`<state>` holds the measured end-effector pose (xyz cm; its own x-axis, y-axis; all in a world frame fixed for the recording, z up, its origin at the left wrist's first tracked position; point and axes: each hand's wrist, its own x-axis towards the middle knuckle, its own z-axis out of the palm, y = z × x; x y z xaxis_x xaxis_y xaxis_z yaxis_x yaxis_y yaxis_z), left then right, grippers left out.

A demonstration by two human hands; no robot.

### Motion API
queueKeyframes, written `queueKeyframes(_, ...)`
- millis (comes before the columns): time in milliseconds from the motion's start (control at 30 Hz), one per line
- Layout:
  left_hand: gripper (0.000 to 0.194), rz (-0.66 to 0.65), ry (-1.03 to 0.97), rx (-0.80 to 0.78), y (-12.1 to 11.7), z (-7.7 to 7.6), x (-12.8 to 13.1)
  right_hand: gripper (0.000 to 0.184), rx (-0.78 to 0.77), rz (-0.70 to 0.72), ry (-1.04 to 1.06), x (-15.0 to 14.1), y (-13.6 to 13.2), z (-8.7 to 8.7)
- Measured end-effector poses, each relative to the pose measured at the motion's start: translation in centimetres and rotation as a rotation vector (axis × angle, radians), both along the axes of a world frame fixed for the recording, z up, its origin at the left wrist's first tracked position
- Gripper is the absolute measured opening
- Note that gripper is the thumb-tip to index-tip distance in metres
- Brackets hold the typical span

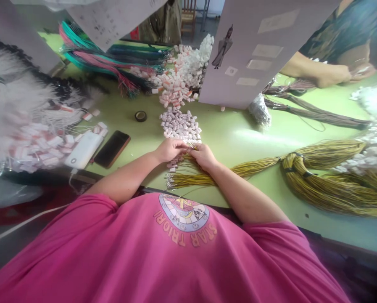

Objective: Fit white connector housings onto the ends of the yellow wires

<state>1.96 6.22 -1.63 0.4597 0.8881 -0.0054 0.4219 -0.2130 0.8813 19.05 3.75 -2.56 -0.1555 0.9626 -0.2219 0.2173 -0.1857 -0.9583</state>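
My left hand and my right hand meet at the front of a pile of small white plastic connectors. The right fingers are closed on thin yellow wires, whose ends show at the fingertips. My left fingers are pinched together against the right ones; whatever lies between them is too small to make out. Below the hands, a bundle of yellow wires with bare metal tips runs under my right forearm. Several connectors lie partly hidden beneath the hands.
A phone, a white power bank and a tape roll lie left. Coiled yellow wires spread right. Behind stand more connectors, coloured wires and a grey partition. A co-worker's hands work beyond it.
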Motion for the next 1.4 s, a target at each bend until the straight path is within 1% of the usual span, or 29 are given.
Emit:
queueKeyframes(100, 0.018, 0.022, 0.016, 0.027, 0.0, 0.3, -0.3, 0.025, 0.043, -0.014, -0.013, 0.2, 0.1, -0.4)
queueKeyframes(200, 0.017, 0.046, 0.050, 0.151, 1.0, 0.4, -1.5, 0.022, 0.173, -0.084, -0.027, 0.6, 0.3, -1.0)
queueKeyframes(233, 0.018, 0.084, 0.089, 0.204, 1.5, 0.3, -2.0, 0.019, 0.208, -0.118, -0.021, 0.7, 0.4, -1.2)
queueKeyframes(300, 0.021, 0.233, 0.212, 0.263, 2.7, 0.0, -3.3, 0.017, 0.219, -0.176, 0.020, 0.9, 0.5, -1.4)
queueKeyframes(367, 0.026, 0.370, 0.335, 0.231, 3.9, -0.5, -4.3, 0.018, 0.163, -0.199, 0.085, 1.0, 0.5, -1.5)
queueKeyframes(400, 0.028, 0.397, 0.368, 0.200, 4.4, -0.8, -4.7, 0.018, 0.131, -0.191, 0.116, 1.0, 0.5, -1.4)
queueKeyframes(467, 0.027, 0.378, 0.377, 0.146, 4.9, -1.4, -5.1, 0.018, 0.085, -0.161, 0.170, 0.9, 0.4, -1.3)
queueKeyframes(533, 0.021, 0.346, 0.357, 0.131, 5.1, -1.7, -5.2, 0.016, 0.052, -0.135, 0.204, 0.8, 0.4, -1.1)
queueKeyframes(600, 0.017, 0.334, 0.353, 0.128, 5.1, -1.6, -5.2, 0.014, 0.023, -0.126, 0.219, 0.7, 0.4, -1.0)
queueKeyframes(667, 0.014, 0.338, 0.348, 0.127, 4.8, -1.2, -5.3, 0.013, 0.009, -0.122, 0.211, 0.6, 0.5, -1.0)
queueKeyframes(767, 0.012, 0.395, 0.238, 0.140, 4.0, -0.2, -4.9, 0.014, 0.011, -0.106, 0.153, 0.6, 0.5, -1.0)
queueKeyframes(833, 0.013, 0.402, 0.086, 0.076, 3.1, 0.4, -4.0, 0.012, 0.005, -0.110, 0.125, 0.5, 0.5, -0.9)
queueKeyframes(900, 0.014, 0.310, -0.085, -0.099, 2.0, 0.7, -2.8, 0.007, -0.012, -0.122, 0.131, 0.5, 0.6, -0.9)
queueKeyframes(967, 0.014, 0.200, -0.224, -0.299, 1.0, 0.6, -1.6, 0.008, -0.033, -0.117, 0.158, 0.6, 0.6, -0.8)
queueKeyframes(1000, 0.013, 0.174, -0.277, -0.373, 0.6, 0.5, -1.1, 0.009, -0.040, -0.109, 0.167, 0.6, 0.6, -0.7)
queueKeyframes(1067, 0.012, 0.193, -0.345, -0.461, 0.1, 0.3, -0.4, 0.015, -0.035, -0.089, 0.167, 0.7, 0.5, -0.7)
queueKeyframes(1133, 0.013, 0.222, -0.379, -0.499, 0.0, 0.2, -0.2, 0.021, 0.003, -0.069, 0.124, 0.8, 0.4, -0.7)
queueKeyframes(1267, 0.021, 0.247, -0.376, -0.489, 0.0, 0.3, -0.1, 0.022, 0.137, -0.051, -0.040, 0.9, 0.3, -1.0)
queueKeyframes(1400, 0.016, 0.235, -0.347, -0.459, -0.2, 0.2, 0.0, 0.022, 0.246, -0.059, -0.192, 0.6, 0.3, -1.3)
